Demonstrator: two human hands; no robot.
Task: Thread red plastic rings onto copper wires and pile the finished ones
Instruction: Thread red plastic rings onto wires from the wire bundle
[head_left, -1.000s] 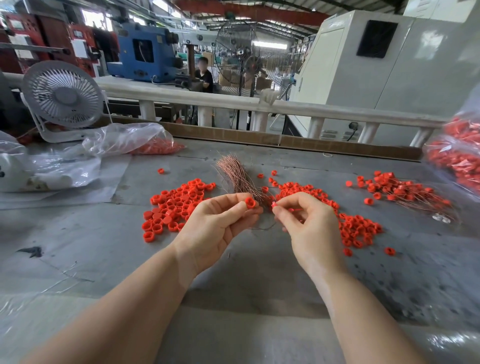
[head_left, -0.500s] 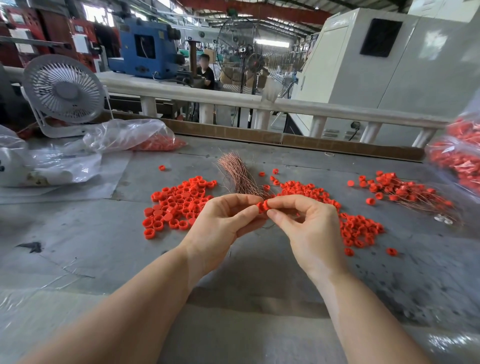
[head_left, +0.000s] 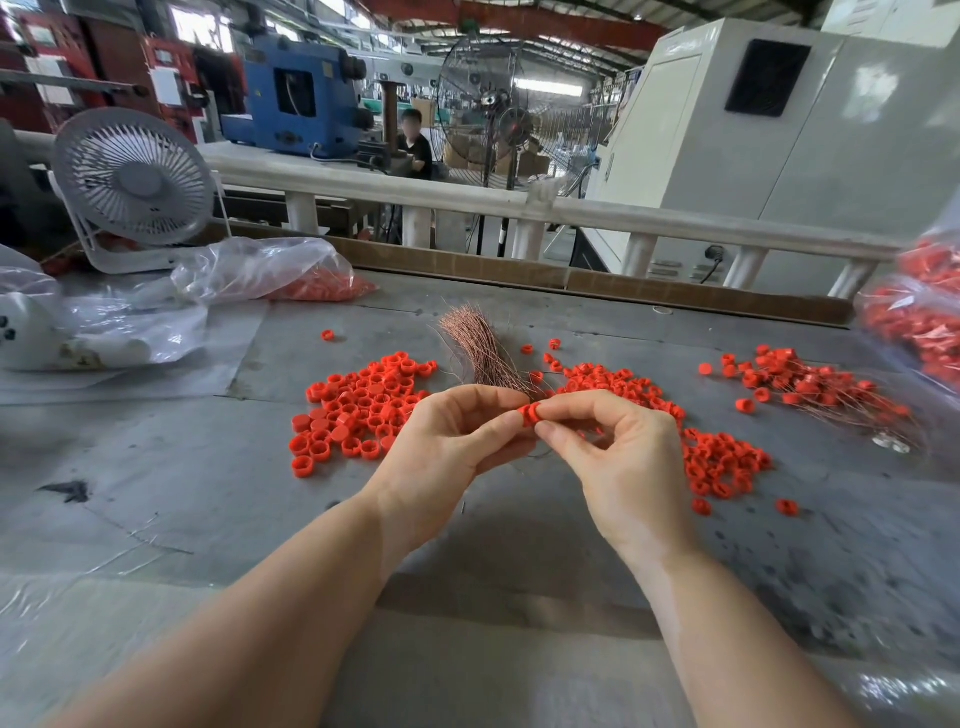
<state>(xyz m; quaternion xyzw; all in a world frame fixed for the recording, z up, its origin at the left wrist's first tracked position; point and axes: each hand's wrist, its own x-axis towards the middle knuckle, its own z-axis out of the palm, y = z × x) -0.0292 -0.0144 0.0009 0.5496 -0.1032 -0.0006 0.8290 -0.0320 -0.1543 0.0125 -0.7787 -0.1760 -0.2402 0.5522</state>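
Red plastic ring (head_left: 529, 414) sits at centre frame, pinched between the two hands just above the grey surface (head_left: 156, 483). Left hand (head_left: 451, 441) has its fingers curled, thumb and forefinger closed on the ring from the left. Right hand (head_left: 618, 457) meets it from the right — thumb and forefinger pinched at the ring, the remaining fingers curled loosely below. A thin wire strand shows beneath the hands, but whether it passes through the ring cannot be told.

Bundle of copper wires (head_left: 478, 348) lies on the surface just beyond the hands, fanning toward the upper centre. Loose rings form two heaps: one (head_left: 358, 410) left of the hands, another (head_left: 722, 457) to the right, running up behind the right hand. A few single rings lie scattered near the bundle and at the lower right of the second heap.

Pile of threaded pieces (head_left: 810, 389) — rings with wire tails — rests at the right of the frame, well apart from the hands.

At the upper left stand a small white fan (head_left: 135, 187) and a clear plastic bag (head_left: 270, 270) holding red parts. A second bag of red parts (head_left: 924, 312) is at the right edge. A white railing (head_left: 467, 200) crosses behind the surface; past it are a large floor fan (head_left: 485, 104), blue machinery, a white cabinet and a seated person.
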